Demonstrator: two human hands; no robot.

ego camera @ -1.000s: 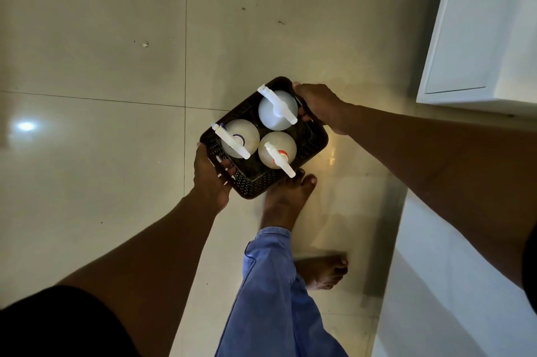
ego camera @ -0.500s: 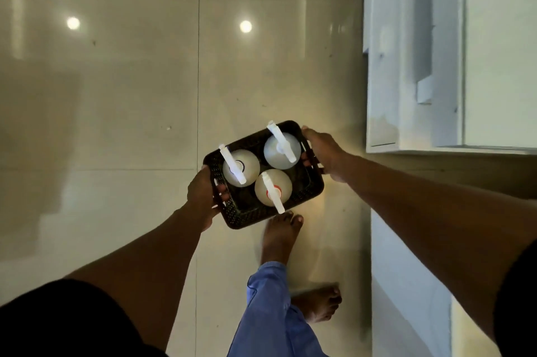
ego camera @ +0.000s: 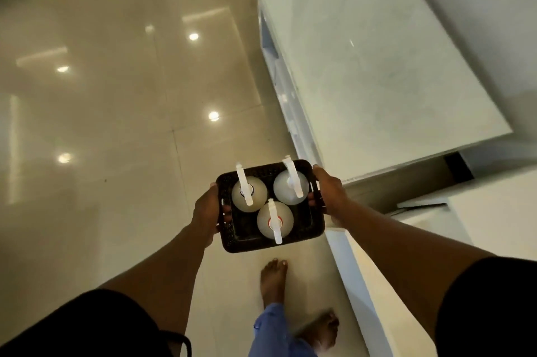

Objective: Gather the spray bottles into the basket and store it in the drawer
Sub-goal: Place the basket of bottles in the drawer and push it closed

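Note:
I carry a dark perforated basket (ego camera: 302,240) above the floor, level, with both hands. Three pale spray bottles stand upright inside it: one at the far left (ego camera: 257,197), one at the far right (ego camera: 283,191) and one nearer me with a red collar (ego camera: 286,218). Their white trigger heads point away from me. My left hand (ego camera: 207,211) grips the basket's left handle and my right hand (ego camera: 329,192) grips the right handle. No drawer shows clearly.
A white cabinet with a glossy top (ego camera: 377,66) stands ahead on the right. A second white unit (ego camera: 383,292) runs along my right side, with a dark gap (ego camera: 456,166) between them. Shiny beige floor tiles (ego camera: 116,95) fill the left. My bare feet (ego camera: 273,278) are below the basket.
The view has swung up and right, bringing the white cabinet's top into sight. The basket has turned squarer to me and I have stepped forward; both hands keep their grip.

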